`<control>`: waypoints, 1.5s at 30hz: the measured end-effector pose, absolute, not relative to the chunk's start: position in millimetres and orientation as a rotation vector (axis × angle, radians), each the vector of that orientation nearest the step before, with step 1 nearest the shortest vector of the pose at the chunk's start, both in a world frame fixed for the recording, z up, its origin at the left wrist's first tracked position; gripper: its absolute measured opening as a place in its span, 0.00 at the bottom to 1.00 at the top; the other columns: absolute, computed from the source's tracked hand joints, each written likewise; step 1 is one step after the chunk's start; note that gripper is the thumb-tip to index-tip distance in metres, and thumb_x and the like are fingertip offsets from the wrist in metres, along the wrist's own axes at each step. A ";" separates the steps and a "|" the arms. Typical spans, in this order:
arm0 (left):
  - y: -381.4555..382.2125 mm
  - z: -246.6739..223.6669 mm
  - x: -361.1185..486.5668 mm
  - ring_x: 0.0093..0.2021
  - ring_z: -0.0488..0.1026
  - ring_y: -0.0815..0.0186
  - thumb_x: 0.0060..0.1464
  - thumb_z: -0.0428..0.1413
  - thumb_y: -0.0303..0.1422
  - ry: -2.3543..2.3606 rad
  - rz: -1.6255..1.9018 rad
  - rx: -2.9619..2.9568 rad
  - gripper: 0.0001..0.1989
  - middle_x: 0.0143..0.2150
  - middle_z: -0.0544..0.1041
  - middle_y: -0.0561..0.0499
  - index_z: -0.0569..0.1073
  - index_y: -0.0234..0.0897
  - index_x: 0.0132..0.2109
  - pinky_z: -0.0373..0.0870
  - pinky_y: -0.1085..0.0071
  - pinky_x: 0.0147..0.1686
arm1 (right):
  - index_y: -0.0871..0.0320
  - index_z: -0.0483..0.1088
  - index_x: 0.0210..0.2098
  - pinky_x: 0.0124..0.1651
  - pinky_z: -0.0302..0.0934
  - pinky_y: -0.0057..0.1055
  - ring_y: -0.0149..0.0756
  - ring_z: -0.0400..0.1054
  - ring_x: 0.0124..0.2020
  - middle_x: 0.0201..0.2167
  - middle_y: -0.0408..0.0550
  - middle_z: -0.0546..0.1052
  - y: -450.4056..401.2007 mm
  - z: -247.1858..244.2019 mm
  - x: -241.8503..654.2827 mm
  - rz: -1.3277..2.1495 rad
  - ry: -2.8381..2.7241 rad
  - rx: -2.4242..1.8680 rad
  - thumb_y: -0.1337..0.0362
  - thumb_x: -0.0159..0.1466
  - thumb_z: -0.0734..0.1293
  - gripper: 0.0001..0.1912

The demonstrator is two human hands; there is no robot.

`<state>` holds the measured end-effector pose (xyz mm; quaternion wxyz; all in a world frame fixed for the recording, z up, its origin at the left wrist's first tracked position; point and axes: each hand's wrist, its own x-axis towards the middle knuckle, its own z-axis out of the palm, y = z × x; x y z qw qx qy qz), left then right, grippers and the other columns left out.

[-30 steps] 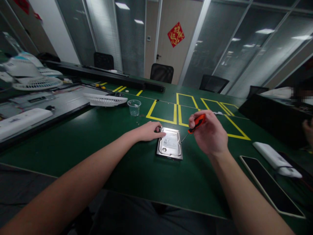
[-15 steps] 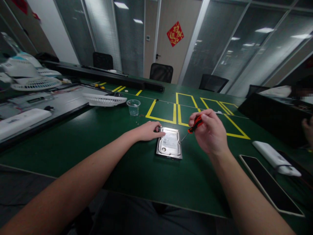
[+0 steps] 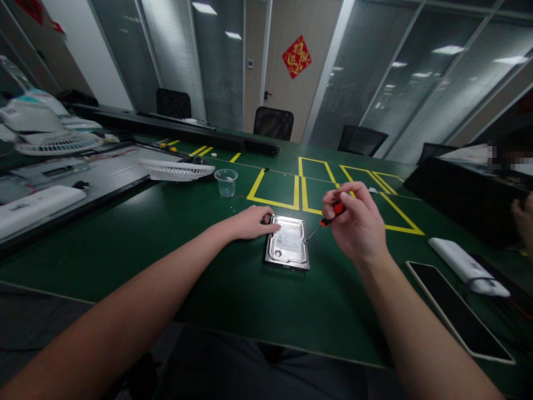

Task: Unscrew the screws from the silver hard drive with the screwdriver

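A silver hard drive [image 3: 291, 244] lies flat on the green table, label side up. My left hand [image 3: 254, 222] grips its left edge near the far corner, the thumb resting on top and the other fingers at the side. In my right hand [image 3: 358, 219] is a screwdriver [image 3: 338, 208] with a red and black handle, held between thumb and fingers. Its thin shaft slants down to the left, and the tip meets the right edge of the drive. The screw under the tip is too small to make out.
Beyond my left hand stands a clear plastic cup [image 3: 226, 183], with tiny bits near it. To the right lie a phone [image 3: 458, 311] and a white device [image 3: 468, 266]. White fan parts [image 3: 177, 169] and a large panel [image 3: 112, 172] occupy the left. Another person's hand [image 3: 522, 214] shows far right.
My right fingers have shifted slightly around the screwdriver handle, and less of the handle shows. The screwdriver tip stays at the drive's right edge. My left hand keeps its hold.
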<state>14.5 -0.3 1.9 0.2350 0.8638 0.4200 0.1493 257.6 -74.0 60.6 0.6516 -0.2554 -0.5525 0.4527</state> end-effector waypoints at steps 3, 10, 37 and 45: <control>-0.7 2.6 14.7 0.42 0.73 0.59 0.58 0.52 0.58 1.161 0.399 2.362 0.31 0.45 0.78 0.45 0.71 0.37 0.55 0.65 0.66 0.39 | 0.53 0.73 0.36 0.31 0.57 0.33 0.32 0.63 0.27 0.31 0.45 0.75 -73.3 61.3 258.9 1.034 -1.270 -0.567 0.60 0.65 0.65 0.06; -2.3 4.8 14.4 0.43 0.73 0.58 0.58 0.52 0.59 1.176 0.385 2.353 0.32 0.46 0.78 0.45 0.71 0.38 0.55 0.65 0.66 0.39 | 0.54 0.75 0.31 0.33 0.59 0.33 0.33 0.64 0.28 0.30 0.48 0.74 -72.8 61.8 262.1 1.110 -1.236 -0.511 0.61 0.64 0.62 0.12; -0.9 2.5 15.0 0.42 0.73 0.59 0.59 0.53 0.57 1.159 0.408 2.373 0.31 0.45 0.78 0.46 0.72 0.36 0.55 0.65 0.67 0.39 | 0.56 0.76 0.33 0.30 0.58 0.32 0.32 0.65 0.26 0.29 0.48 0.75 -73.6 61.2 262.0 1.160 -1.225 -0.538 0.55 0.66 0.61 0.15; -2.1 4.7 14.4 0.42 0.73 0.59 0.59 0.52 0.58 1.163 0.386 2.359 0.32 0.45 0.78 0.45 0.71 0.36 0.56 0.64 0.66 0.38 | 0.57 0.75 0.31 0.34 0.61 0.31 0.33 0.68 0.30 0.31 0.47 0.74 -72.8 60.0 259.4 1.096 -1.254 -0.542 0.61 0.65 0.64 0.10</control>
